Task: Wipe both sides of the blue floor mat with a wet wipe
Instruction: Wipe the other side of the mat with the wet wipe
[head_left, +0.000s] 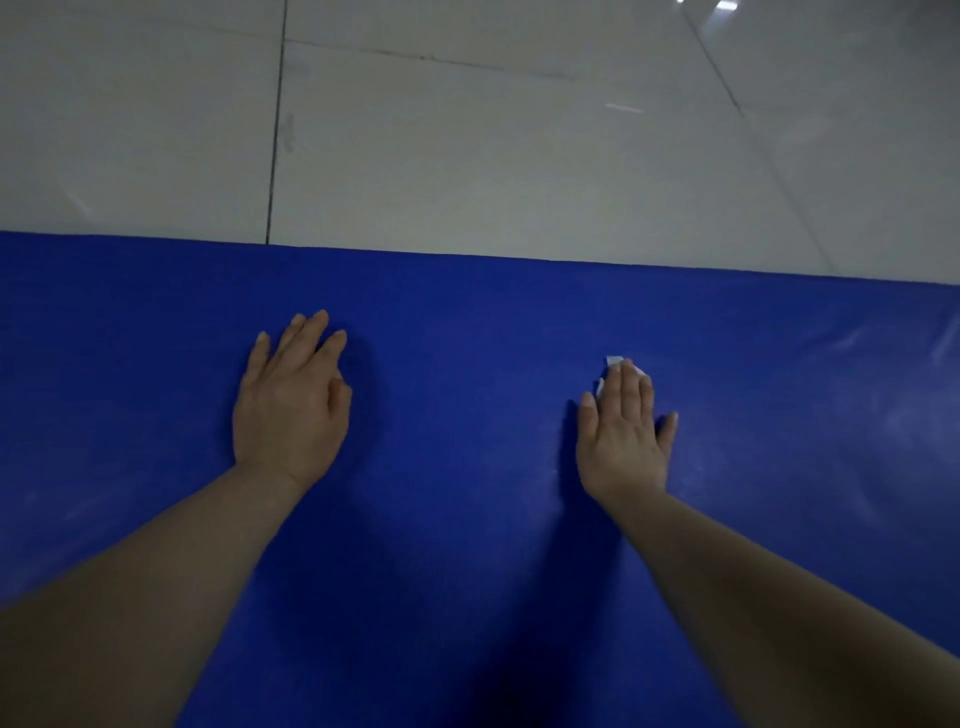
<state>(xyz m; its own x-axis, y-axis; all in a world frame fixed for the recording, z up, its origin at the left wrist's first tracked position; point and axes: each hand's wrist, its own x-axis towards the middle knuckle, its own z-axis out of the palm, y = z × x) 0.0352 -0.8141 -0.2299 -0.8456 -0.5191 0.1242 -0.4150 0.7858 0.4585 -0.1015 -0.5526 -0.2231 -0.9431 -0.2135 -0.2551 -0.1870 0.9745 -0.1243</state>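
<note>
Two flat hands on the blue mat, wipe under the right one.

The right hand (626, 431) lies palm-down with straight fingers pressing a white wet wipe (613, 366) onto the blue floor mat (467, 364); only a corner of the wipe peeks past the fingertips. The left hand (291, 400) rests flat and holds nothing, fingers loosely spread, well apart from the right. Bare mat stretches between the hands, out to both sides and back toward the person. The mat's far edge runs straight across, a short way beyond the fingertips, and meets pale floor tiles (467, 145) with dark grout lines.
</note>
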